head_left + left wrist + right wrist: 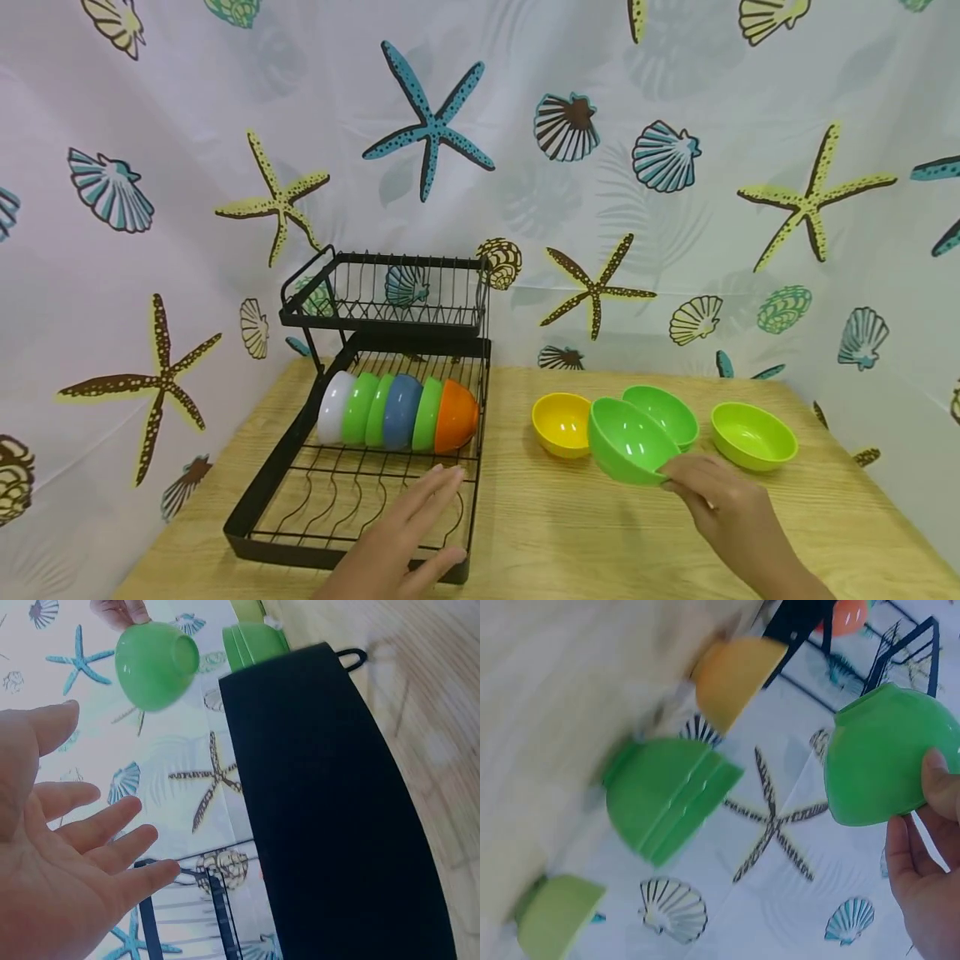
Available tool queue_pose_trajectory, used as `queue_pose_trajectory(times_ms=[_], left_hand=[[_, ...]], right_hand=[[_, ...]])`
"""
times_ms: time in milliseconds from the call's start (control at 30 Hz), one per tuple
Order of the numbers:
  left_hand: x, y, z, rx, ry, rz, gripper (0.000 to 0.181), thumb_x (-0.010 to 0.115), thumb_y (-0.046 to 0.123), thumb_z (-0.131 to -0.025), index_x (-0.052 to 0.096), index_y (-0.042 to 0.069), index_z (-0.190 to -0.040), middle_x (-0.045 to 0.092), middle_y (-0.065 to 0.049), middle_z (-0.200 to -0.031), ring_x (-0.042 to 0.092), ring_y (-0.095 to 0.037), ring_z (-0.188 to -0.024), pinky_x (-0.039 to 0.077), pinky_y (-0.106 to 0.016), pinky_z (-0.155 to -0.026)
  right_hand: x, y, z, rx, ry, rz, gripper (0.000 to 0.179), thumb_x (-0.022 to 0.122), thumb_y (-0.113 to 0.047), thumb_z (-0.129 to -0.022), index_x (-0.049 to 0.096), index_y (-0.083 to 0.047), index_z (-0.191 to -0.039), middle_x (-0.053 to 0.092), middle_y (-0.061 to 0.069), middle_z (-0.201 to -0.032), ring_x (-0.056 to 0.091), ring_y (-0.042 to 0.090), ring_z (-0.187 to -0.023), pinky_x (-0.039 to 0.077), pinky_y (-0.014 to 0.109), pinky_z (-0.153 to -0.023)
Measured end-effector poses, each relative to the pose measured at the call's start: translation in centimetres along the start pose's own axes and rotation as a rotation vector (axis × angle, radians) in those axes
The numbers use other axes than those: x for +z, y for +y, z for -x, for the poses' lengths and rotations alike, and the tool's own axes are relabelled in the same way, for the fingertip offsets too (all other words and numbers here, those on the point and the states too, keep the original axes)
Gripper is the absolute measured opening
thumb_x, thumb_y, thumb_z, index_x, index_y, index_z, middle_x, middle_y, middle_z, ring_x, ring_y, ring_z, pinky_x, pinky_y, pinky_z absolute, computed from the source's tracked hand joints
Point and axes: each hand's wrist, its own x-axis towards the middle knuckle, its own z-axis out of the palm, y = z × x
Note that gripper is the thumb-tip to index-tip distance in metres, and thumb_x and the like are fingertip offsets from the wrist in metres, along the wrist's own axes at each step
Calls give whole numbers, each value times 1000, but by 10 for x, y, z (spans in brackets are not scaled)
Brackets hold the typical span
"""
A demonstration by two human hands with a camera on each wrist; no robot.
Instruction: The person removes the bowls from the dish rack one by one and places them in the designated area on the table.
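My right hand point(723, 508) pinches the rim of a green bowl point(628, 442), thumb outside and fingers at the inner edge. The bowl is held tilted above the table, its inside facing me in the head view. Behind it stand nested green bowls point(667, 799), partly covered by the held one in the head view. A yellow bowl point(562, 425) stands to their left and a lime bowl point(753, 436) to their right. My left hand point(408, 533) holds nothing, fingers extended and spread, over the front right of a black dish rack point(247, 533).
In the rack's lower tier, a row of bowls stands on edge: a white bowl point(335, 410), several green ones, a blue bowl point(402, 412) and an orange bowl point(456, 417). Above sits the rack's upper tier point(382, 325). A patterned curtain point(525, 217) hangs behind the wooden table point(555, 533).
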Motion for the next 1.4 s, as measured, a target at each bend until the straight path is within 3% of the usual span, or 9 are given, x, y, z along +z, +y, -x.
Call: queue_pose_trajectory(times_ms=[100,267,333,433,533,700,867,1033,1400], left_hand=[[-1,-4,1,-29,7,4,69,50,54,-94,21,33,-153,30,6,-154,33,-27,-140,46,-51,-99],[0,-11,4,-7,46,-13,66,54,49,-94,28,29,-152,38,2,-151,36,-29,-138,46,-51,-99],[0,-12,5,-6,48,-13,65,54,48,-94,29,29,-151,39,1,-150,37,-30,-137,45,-52,-99],[1,-12,7,-30,38,-8,66,53,49,-95,26,31,-152,38,2,-151,36,-29,-138,45,-53,-100],[0,-12,10,-65,29,-2,67,50,51,-96,20,35,-153,33,4,-153,36,-26,-138,45,-54,-99],[-3,-14,12,-80,25,4,67,49,50,-97,16,36,-153,28,5,-155,36,-25,-137,43,-54,-101],[-4,-17,15,-106,11,12,66,48,51,-96,15,38,-153,27,4,-156,35,-26,-138,42,-56,-101],[-3,-18,15,-79,35,-4,66,50,49,-97,17,36,-153,30,2,-154,38,-26,-136,43,-54,-101],[-2,-20,15,-7,107,-13,66,56,40,-96,22,35,-152,32,11,-153,41,-18,-135,46,-47,-101]], right_hand=[[-7,16,-7,-11,36,48,52,40,-47,-97,73,-9,-85,70,4,-85,62,12,-82,43,1,-81],[-12,34,-14,0,26,126,56,37,-46,-98,73,-6,-85,70,5,-85,63,20,-81,43,2,-80],[-11,38,-15,14,13,150,37,52,-34,-97,73,-5,-87,70,5,-85,64,23,-81,45,5,-78],[-6,44,-15,31,-10,180,8,74,-7,-80,73,-4,-88,70,6,-85,64,24,-80,50,16,-73],[2,52,-16,44,-26,214,30,81,10,-61,72,-2,-87,70,7,-83,65,25,-77,54,29,-66],[13,69,-13,92,-60,237,23,80,9,-66,72,2,-87,69,12,-82,65,30,-75,56,43,-61],[22,80,-5,161,-166,229,18,76,8,-72,72,5,-89,69,17,-86,65,35,-78,56,47,-64],[26,84,-1,194,-221,224,17,74,7,-75,71,7,-92,69,20,-87,65,38,-80,56,48,-64],[33,84,5,259,-328,228,18,68,13,-79,71,7,-95,69,23,-93,66,40,-88,57,48,-71]])
